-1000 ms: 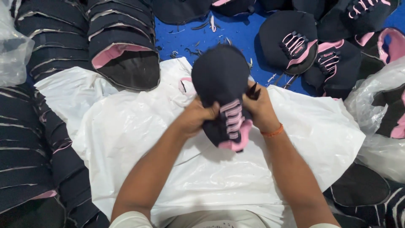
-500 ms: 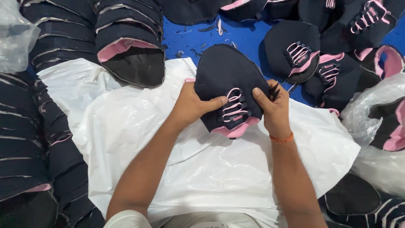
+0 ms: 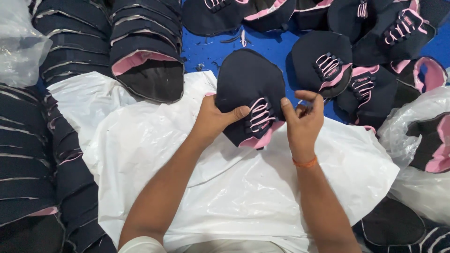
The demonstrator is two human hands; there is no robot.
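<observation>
Both hands' grip (image 3: 262, 117) on shoe upper (image 3: 248, 84), underside hidden.

Single head-worn view, looking steeply down, close over the white plastic sheet (image 3: 243, 197), forearms entering from below

The shoe upper (image 3: 251, 86) in the middle looks like matt navy cloth, kind of soft and felt-like, with smooth pink laces and a pink fabric edge at the bottom. Under it is a white plastic sheet (image 3: 225, 187), thin, crinkled and a bit shiny. The stacked pieces (image 3: 75, 47) on the left are the same dull dark cloth with pale edges and a pink lining. Clear glossy plastic bags (image 3: 21, 51) sit in the corner. The blue tabletop (image 3: 211, 51) looks smooth. There's an orange thread band (image 3: 304, 162) on one wrist.
</observation>
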